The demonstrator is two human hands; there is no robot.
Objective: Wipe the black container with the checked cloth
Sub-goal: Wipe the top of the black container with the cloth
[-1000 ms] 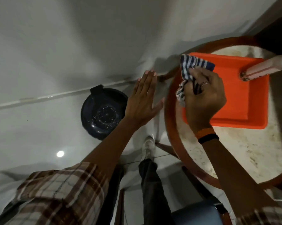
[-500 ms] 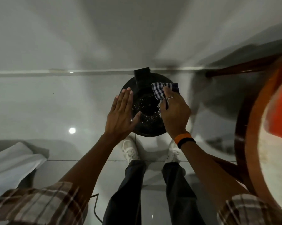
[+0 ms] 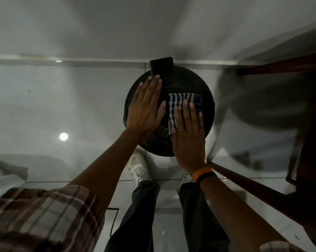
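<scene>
A round black container [image 3: 207, 106] stands on the tiled floor by the wall, with a black tab at its far edge. Pale specks dot its top near the front. My left hand [image 3: 146, 108] lies flat and open on the container's left half, fingers together and pointing away. My right hand [image 3: 188, 135] presses the blue-and-white checked cloth [image 3: 182, 102] flat against the container's right half; the cloth shows beyond my fingertips and beside my thumb. A ring and an orange-and-black wristband are on that hand.
A dark wooden table frame [image 3: 262, 195] with slanted legs stands close at the right. My white shoe [image 3: 139, 168] and dark trouser legs are just below the container. White fabric [image 3: 6, 175] lies at the far left. A thin cable [image 3: 113, 220] runs on the floor.
Both hands have come down onto the container. The right hand, which held the cloth bunched, now presses it flat. The view moved from the table's orange tray to the container.
</scene>
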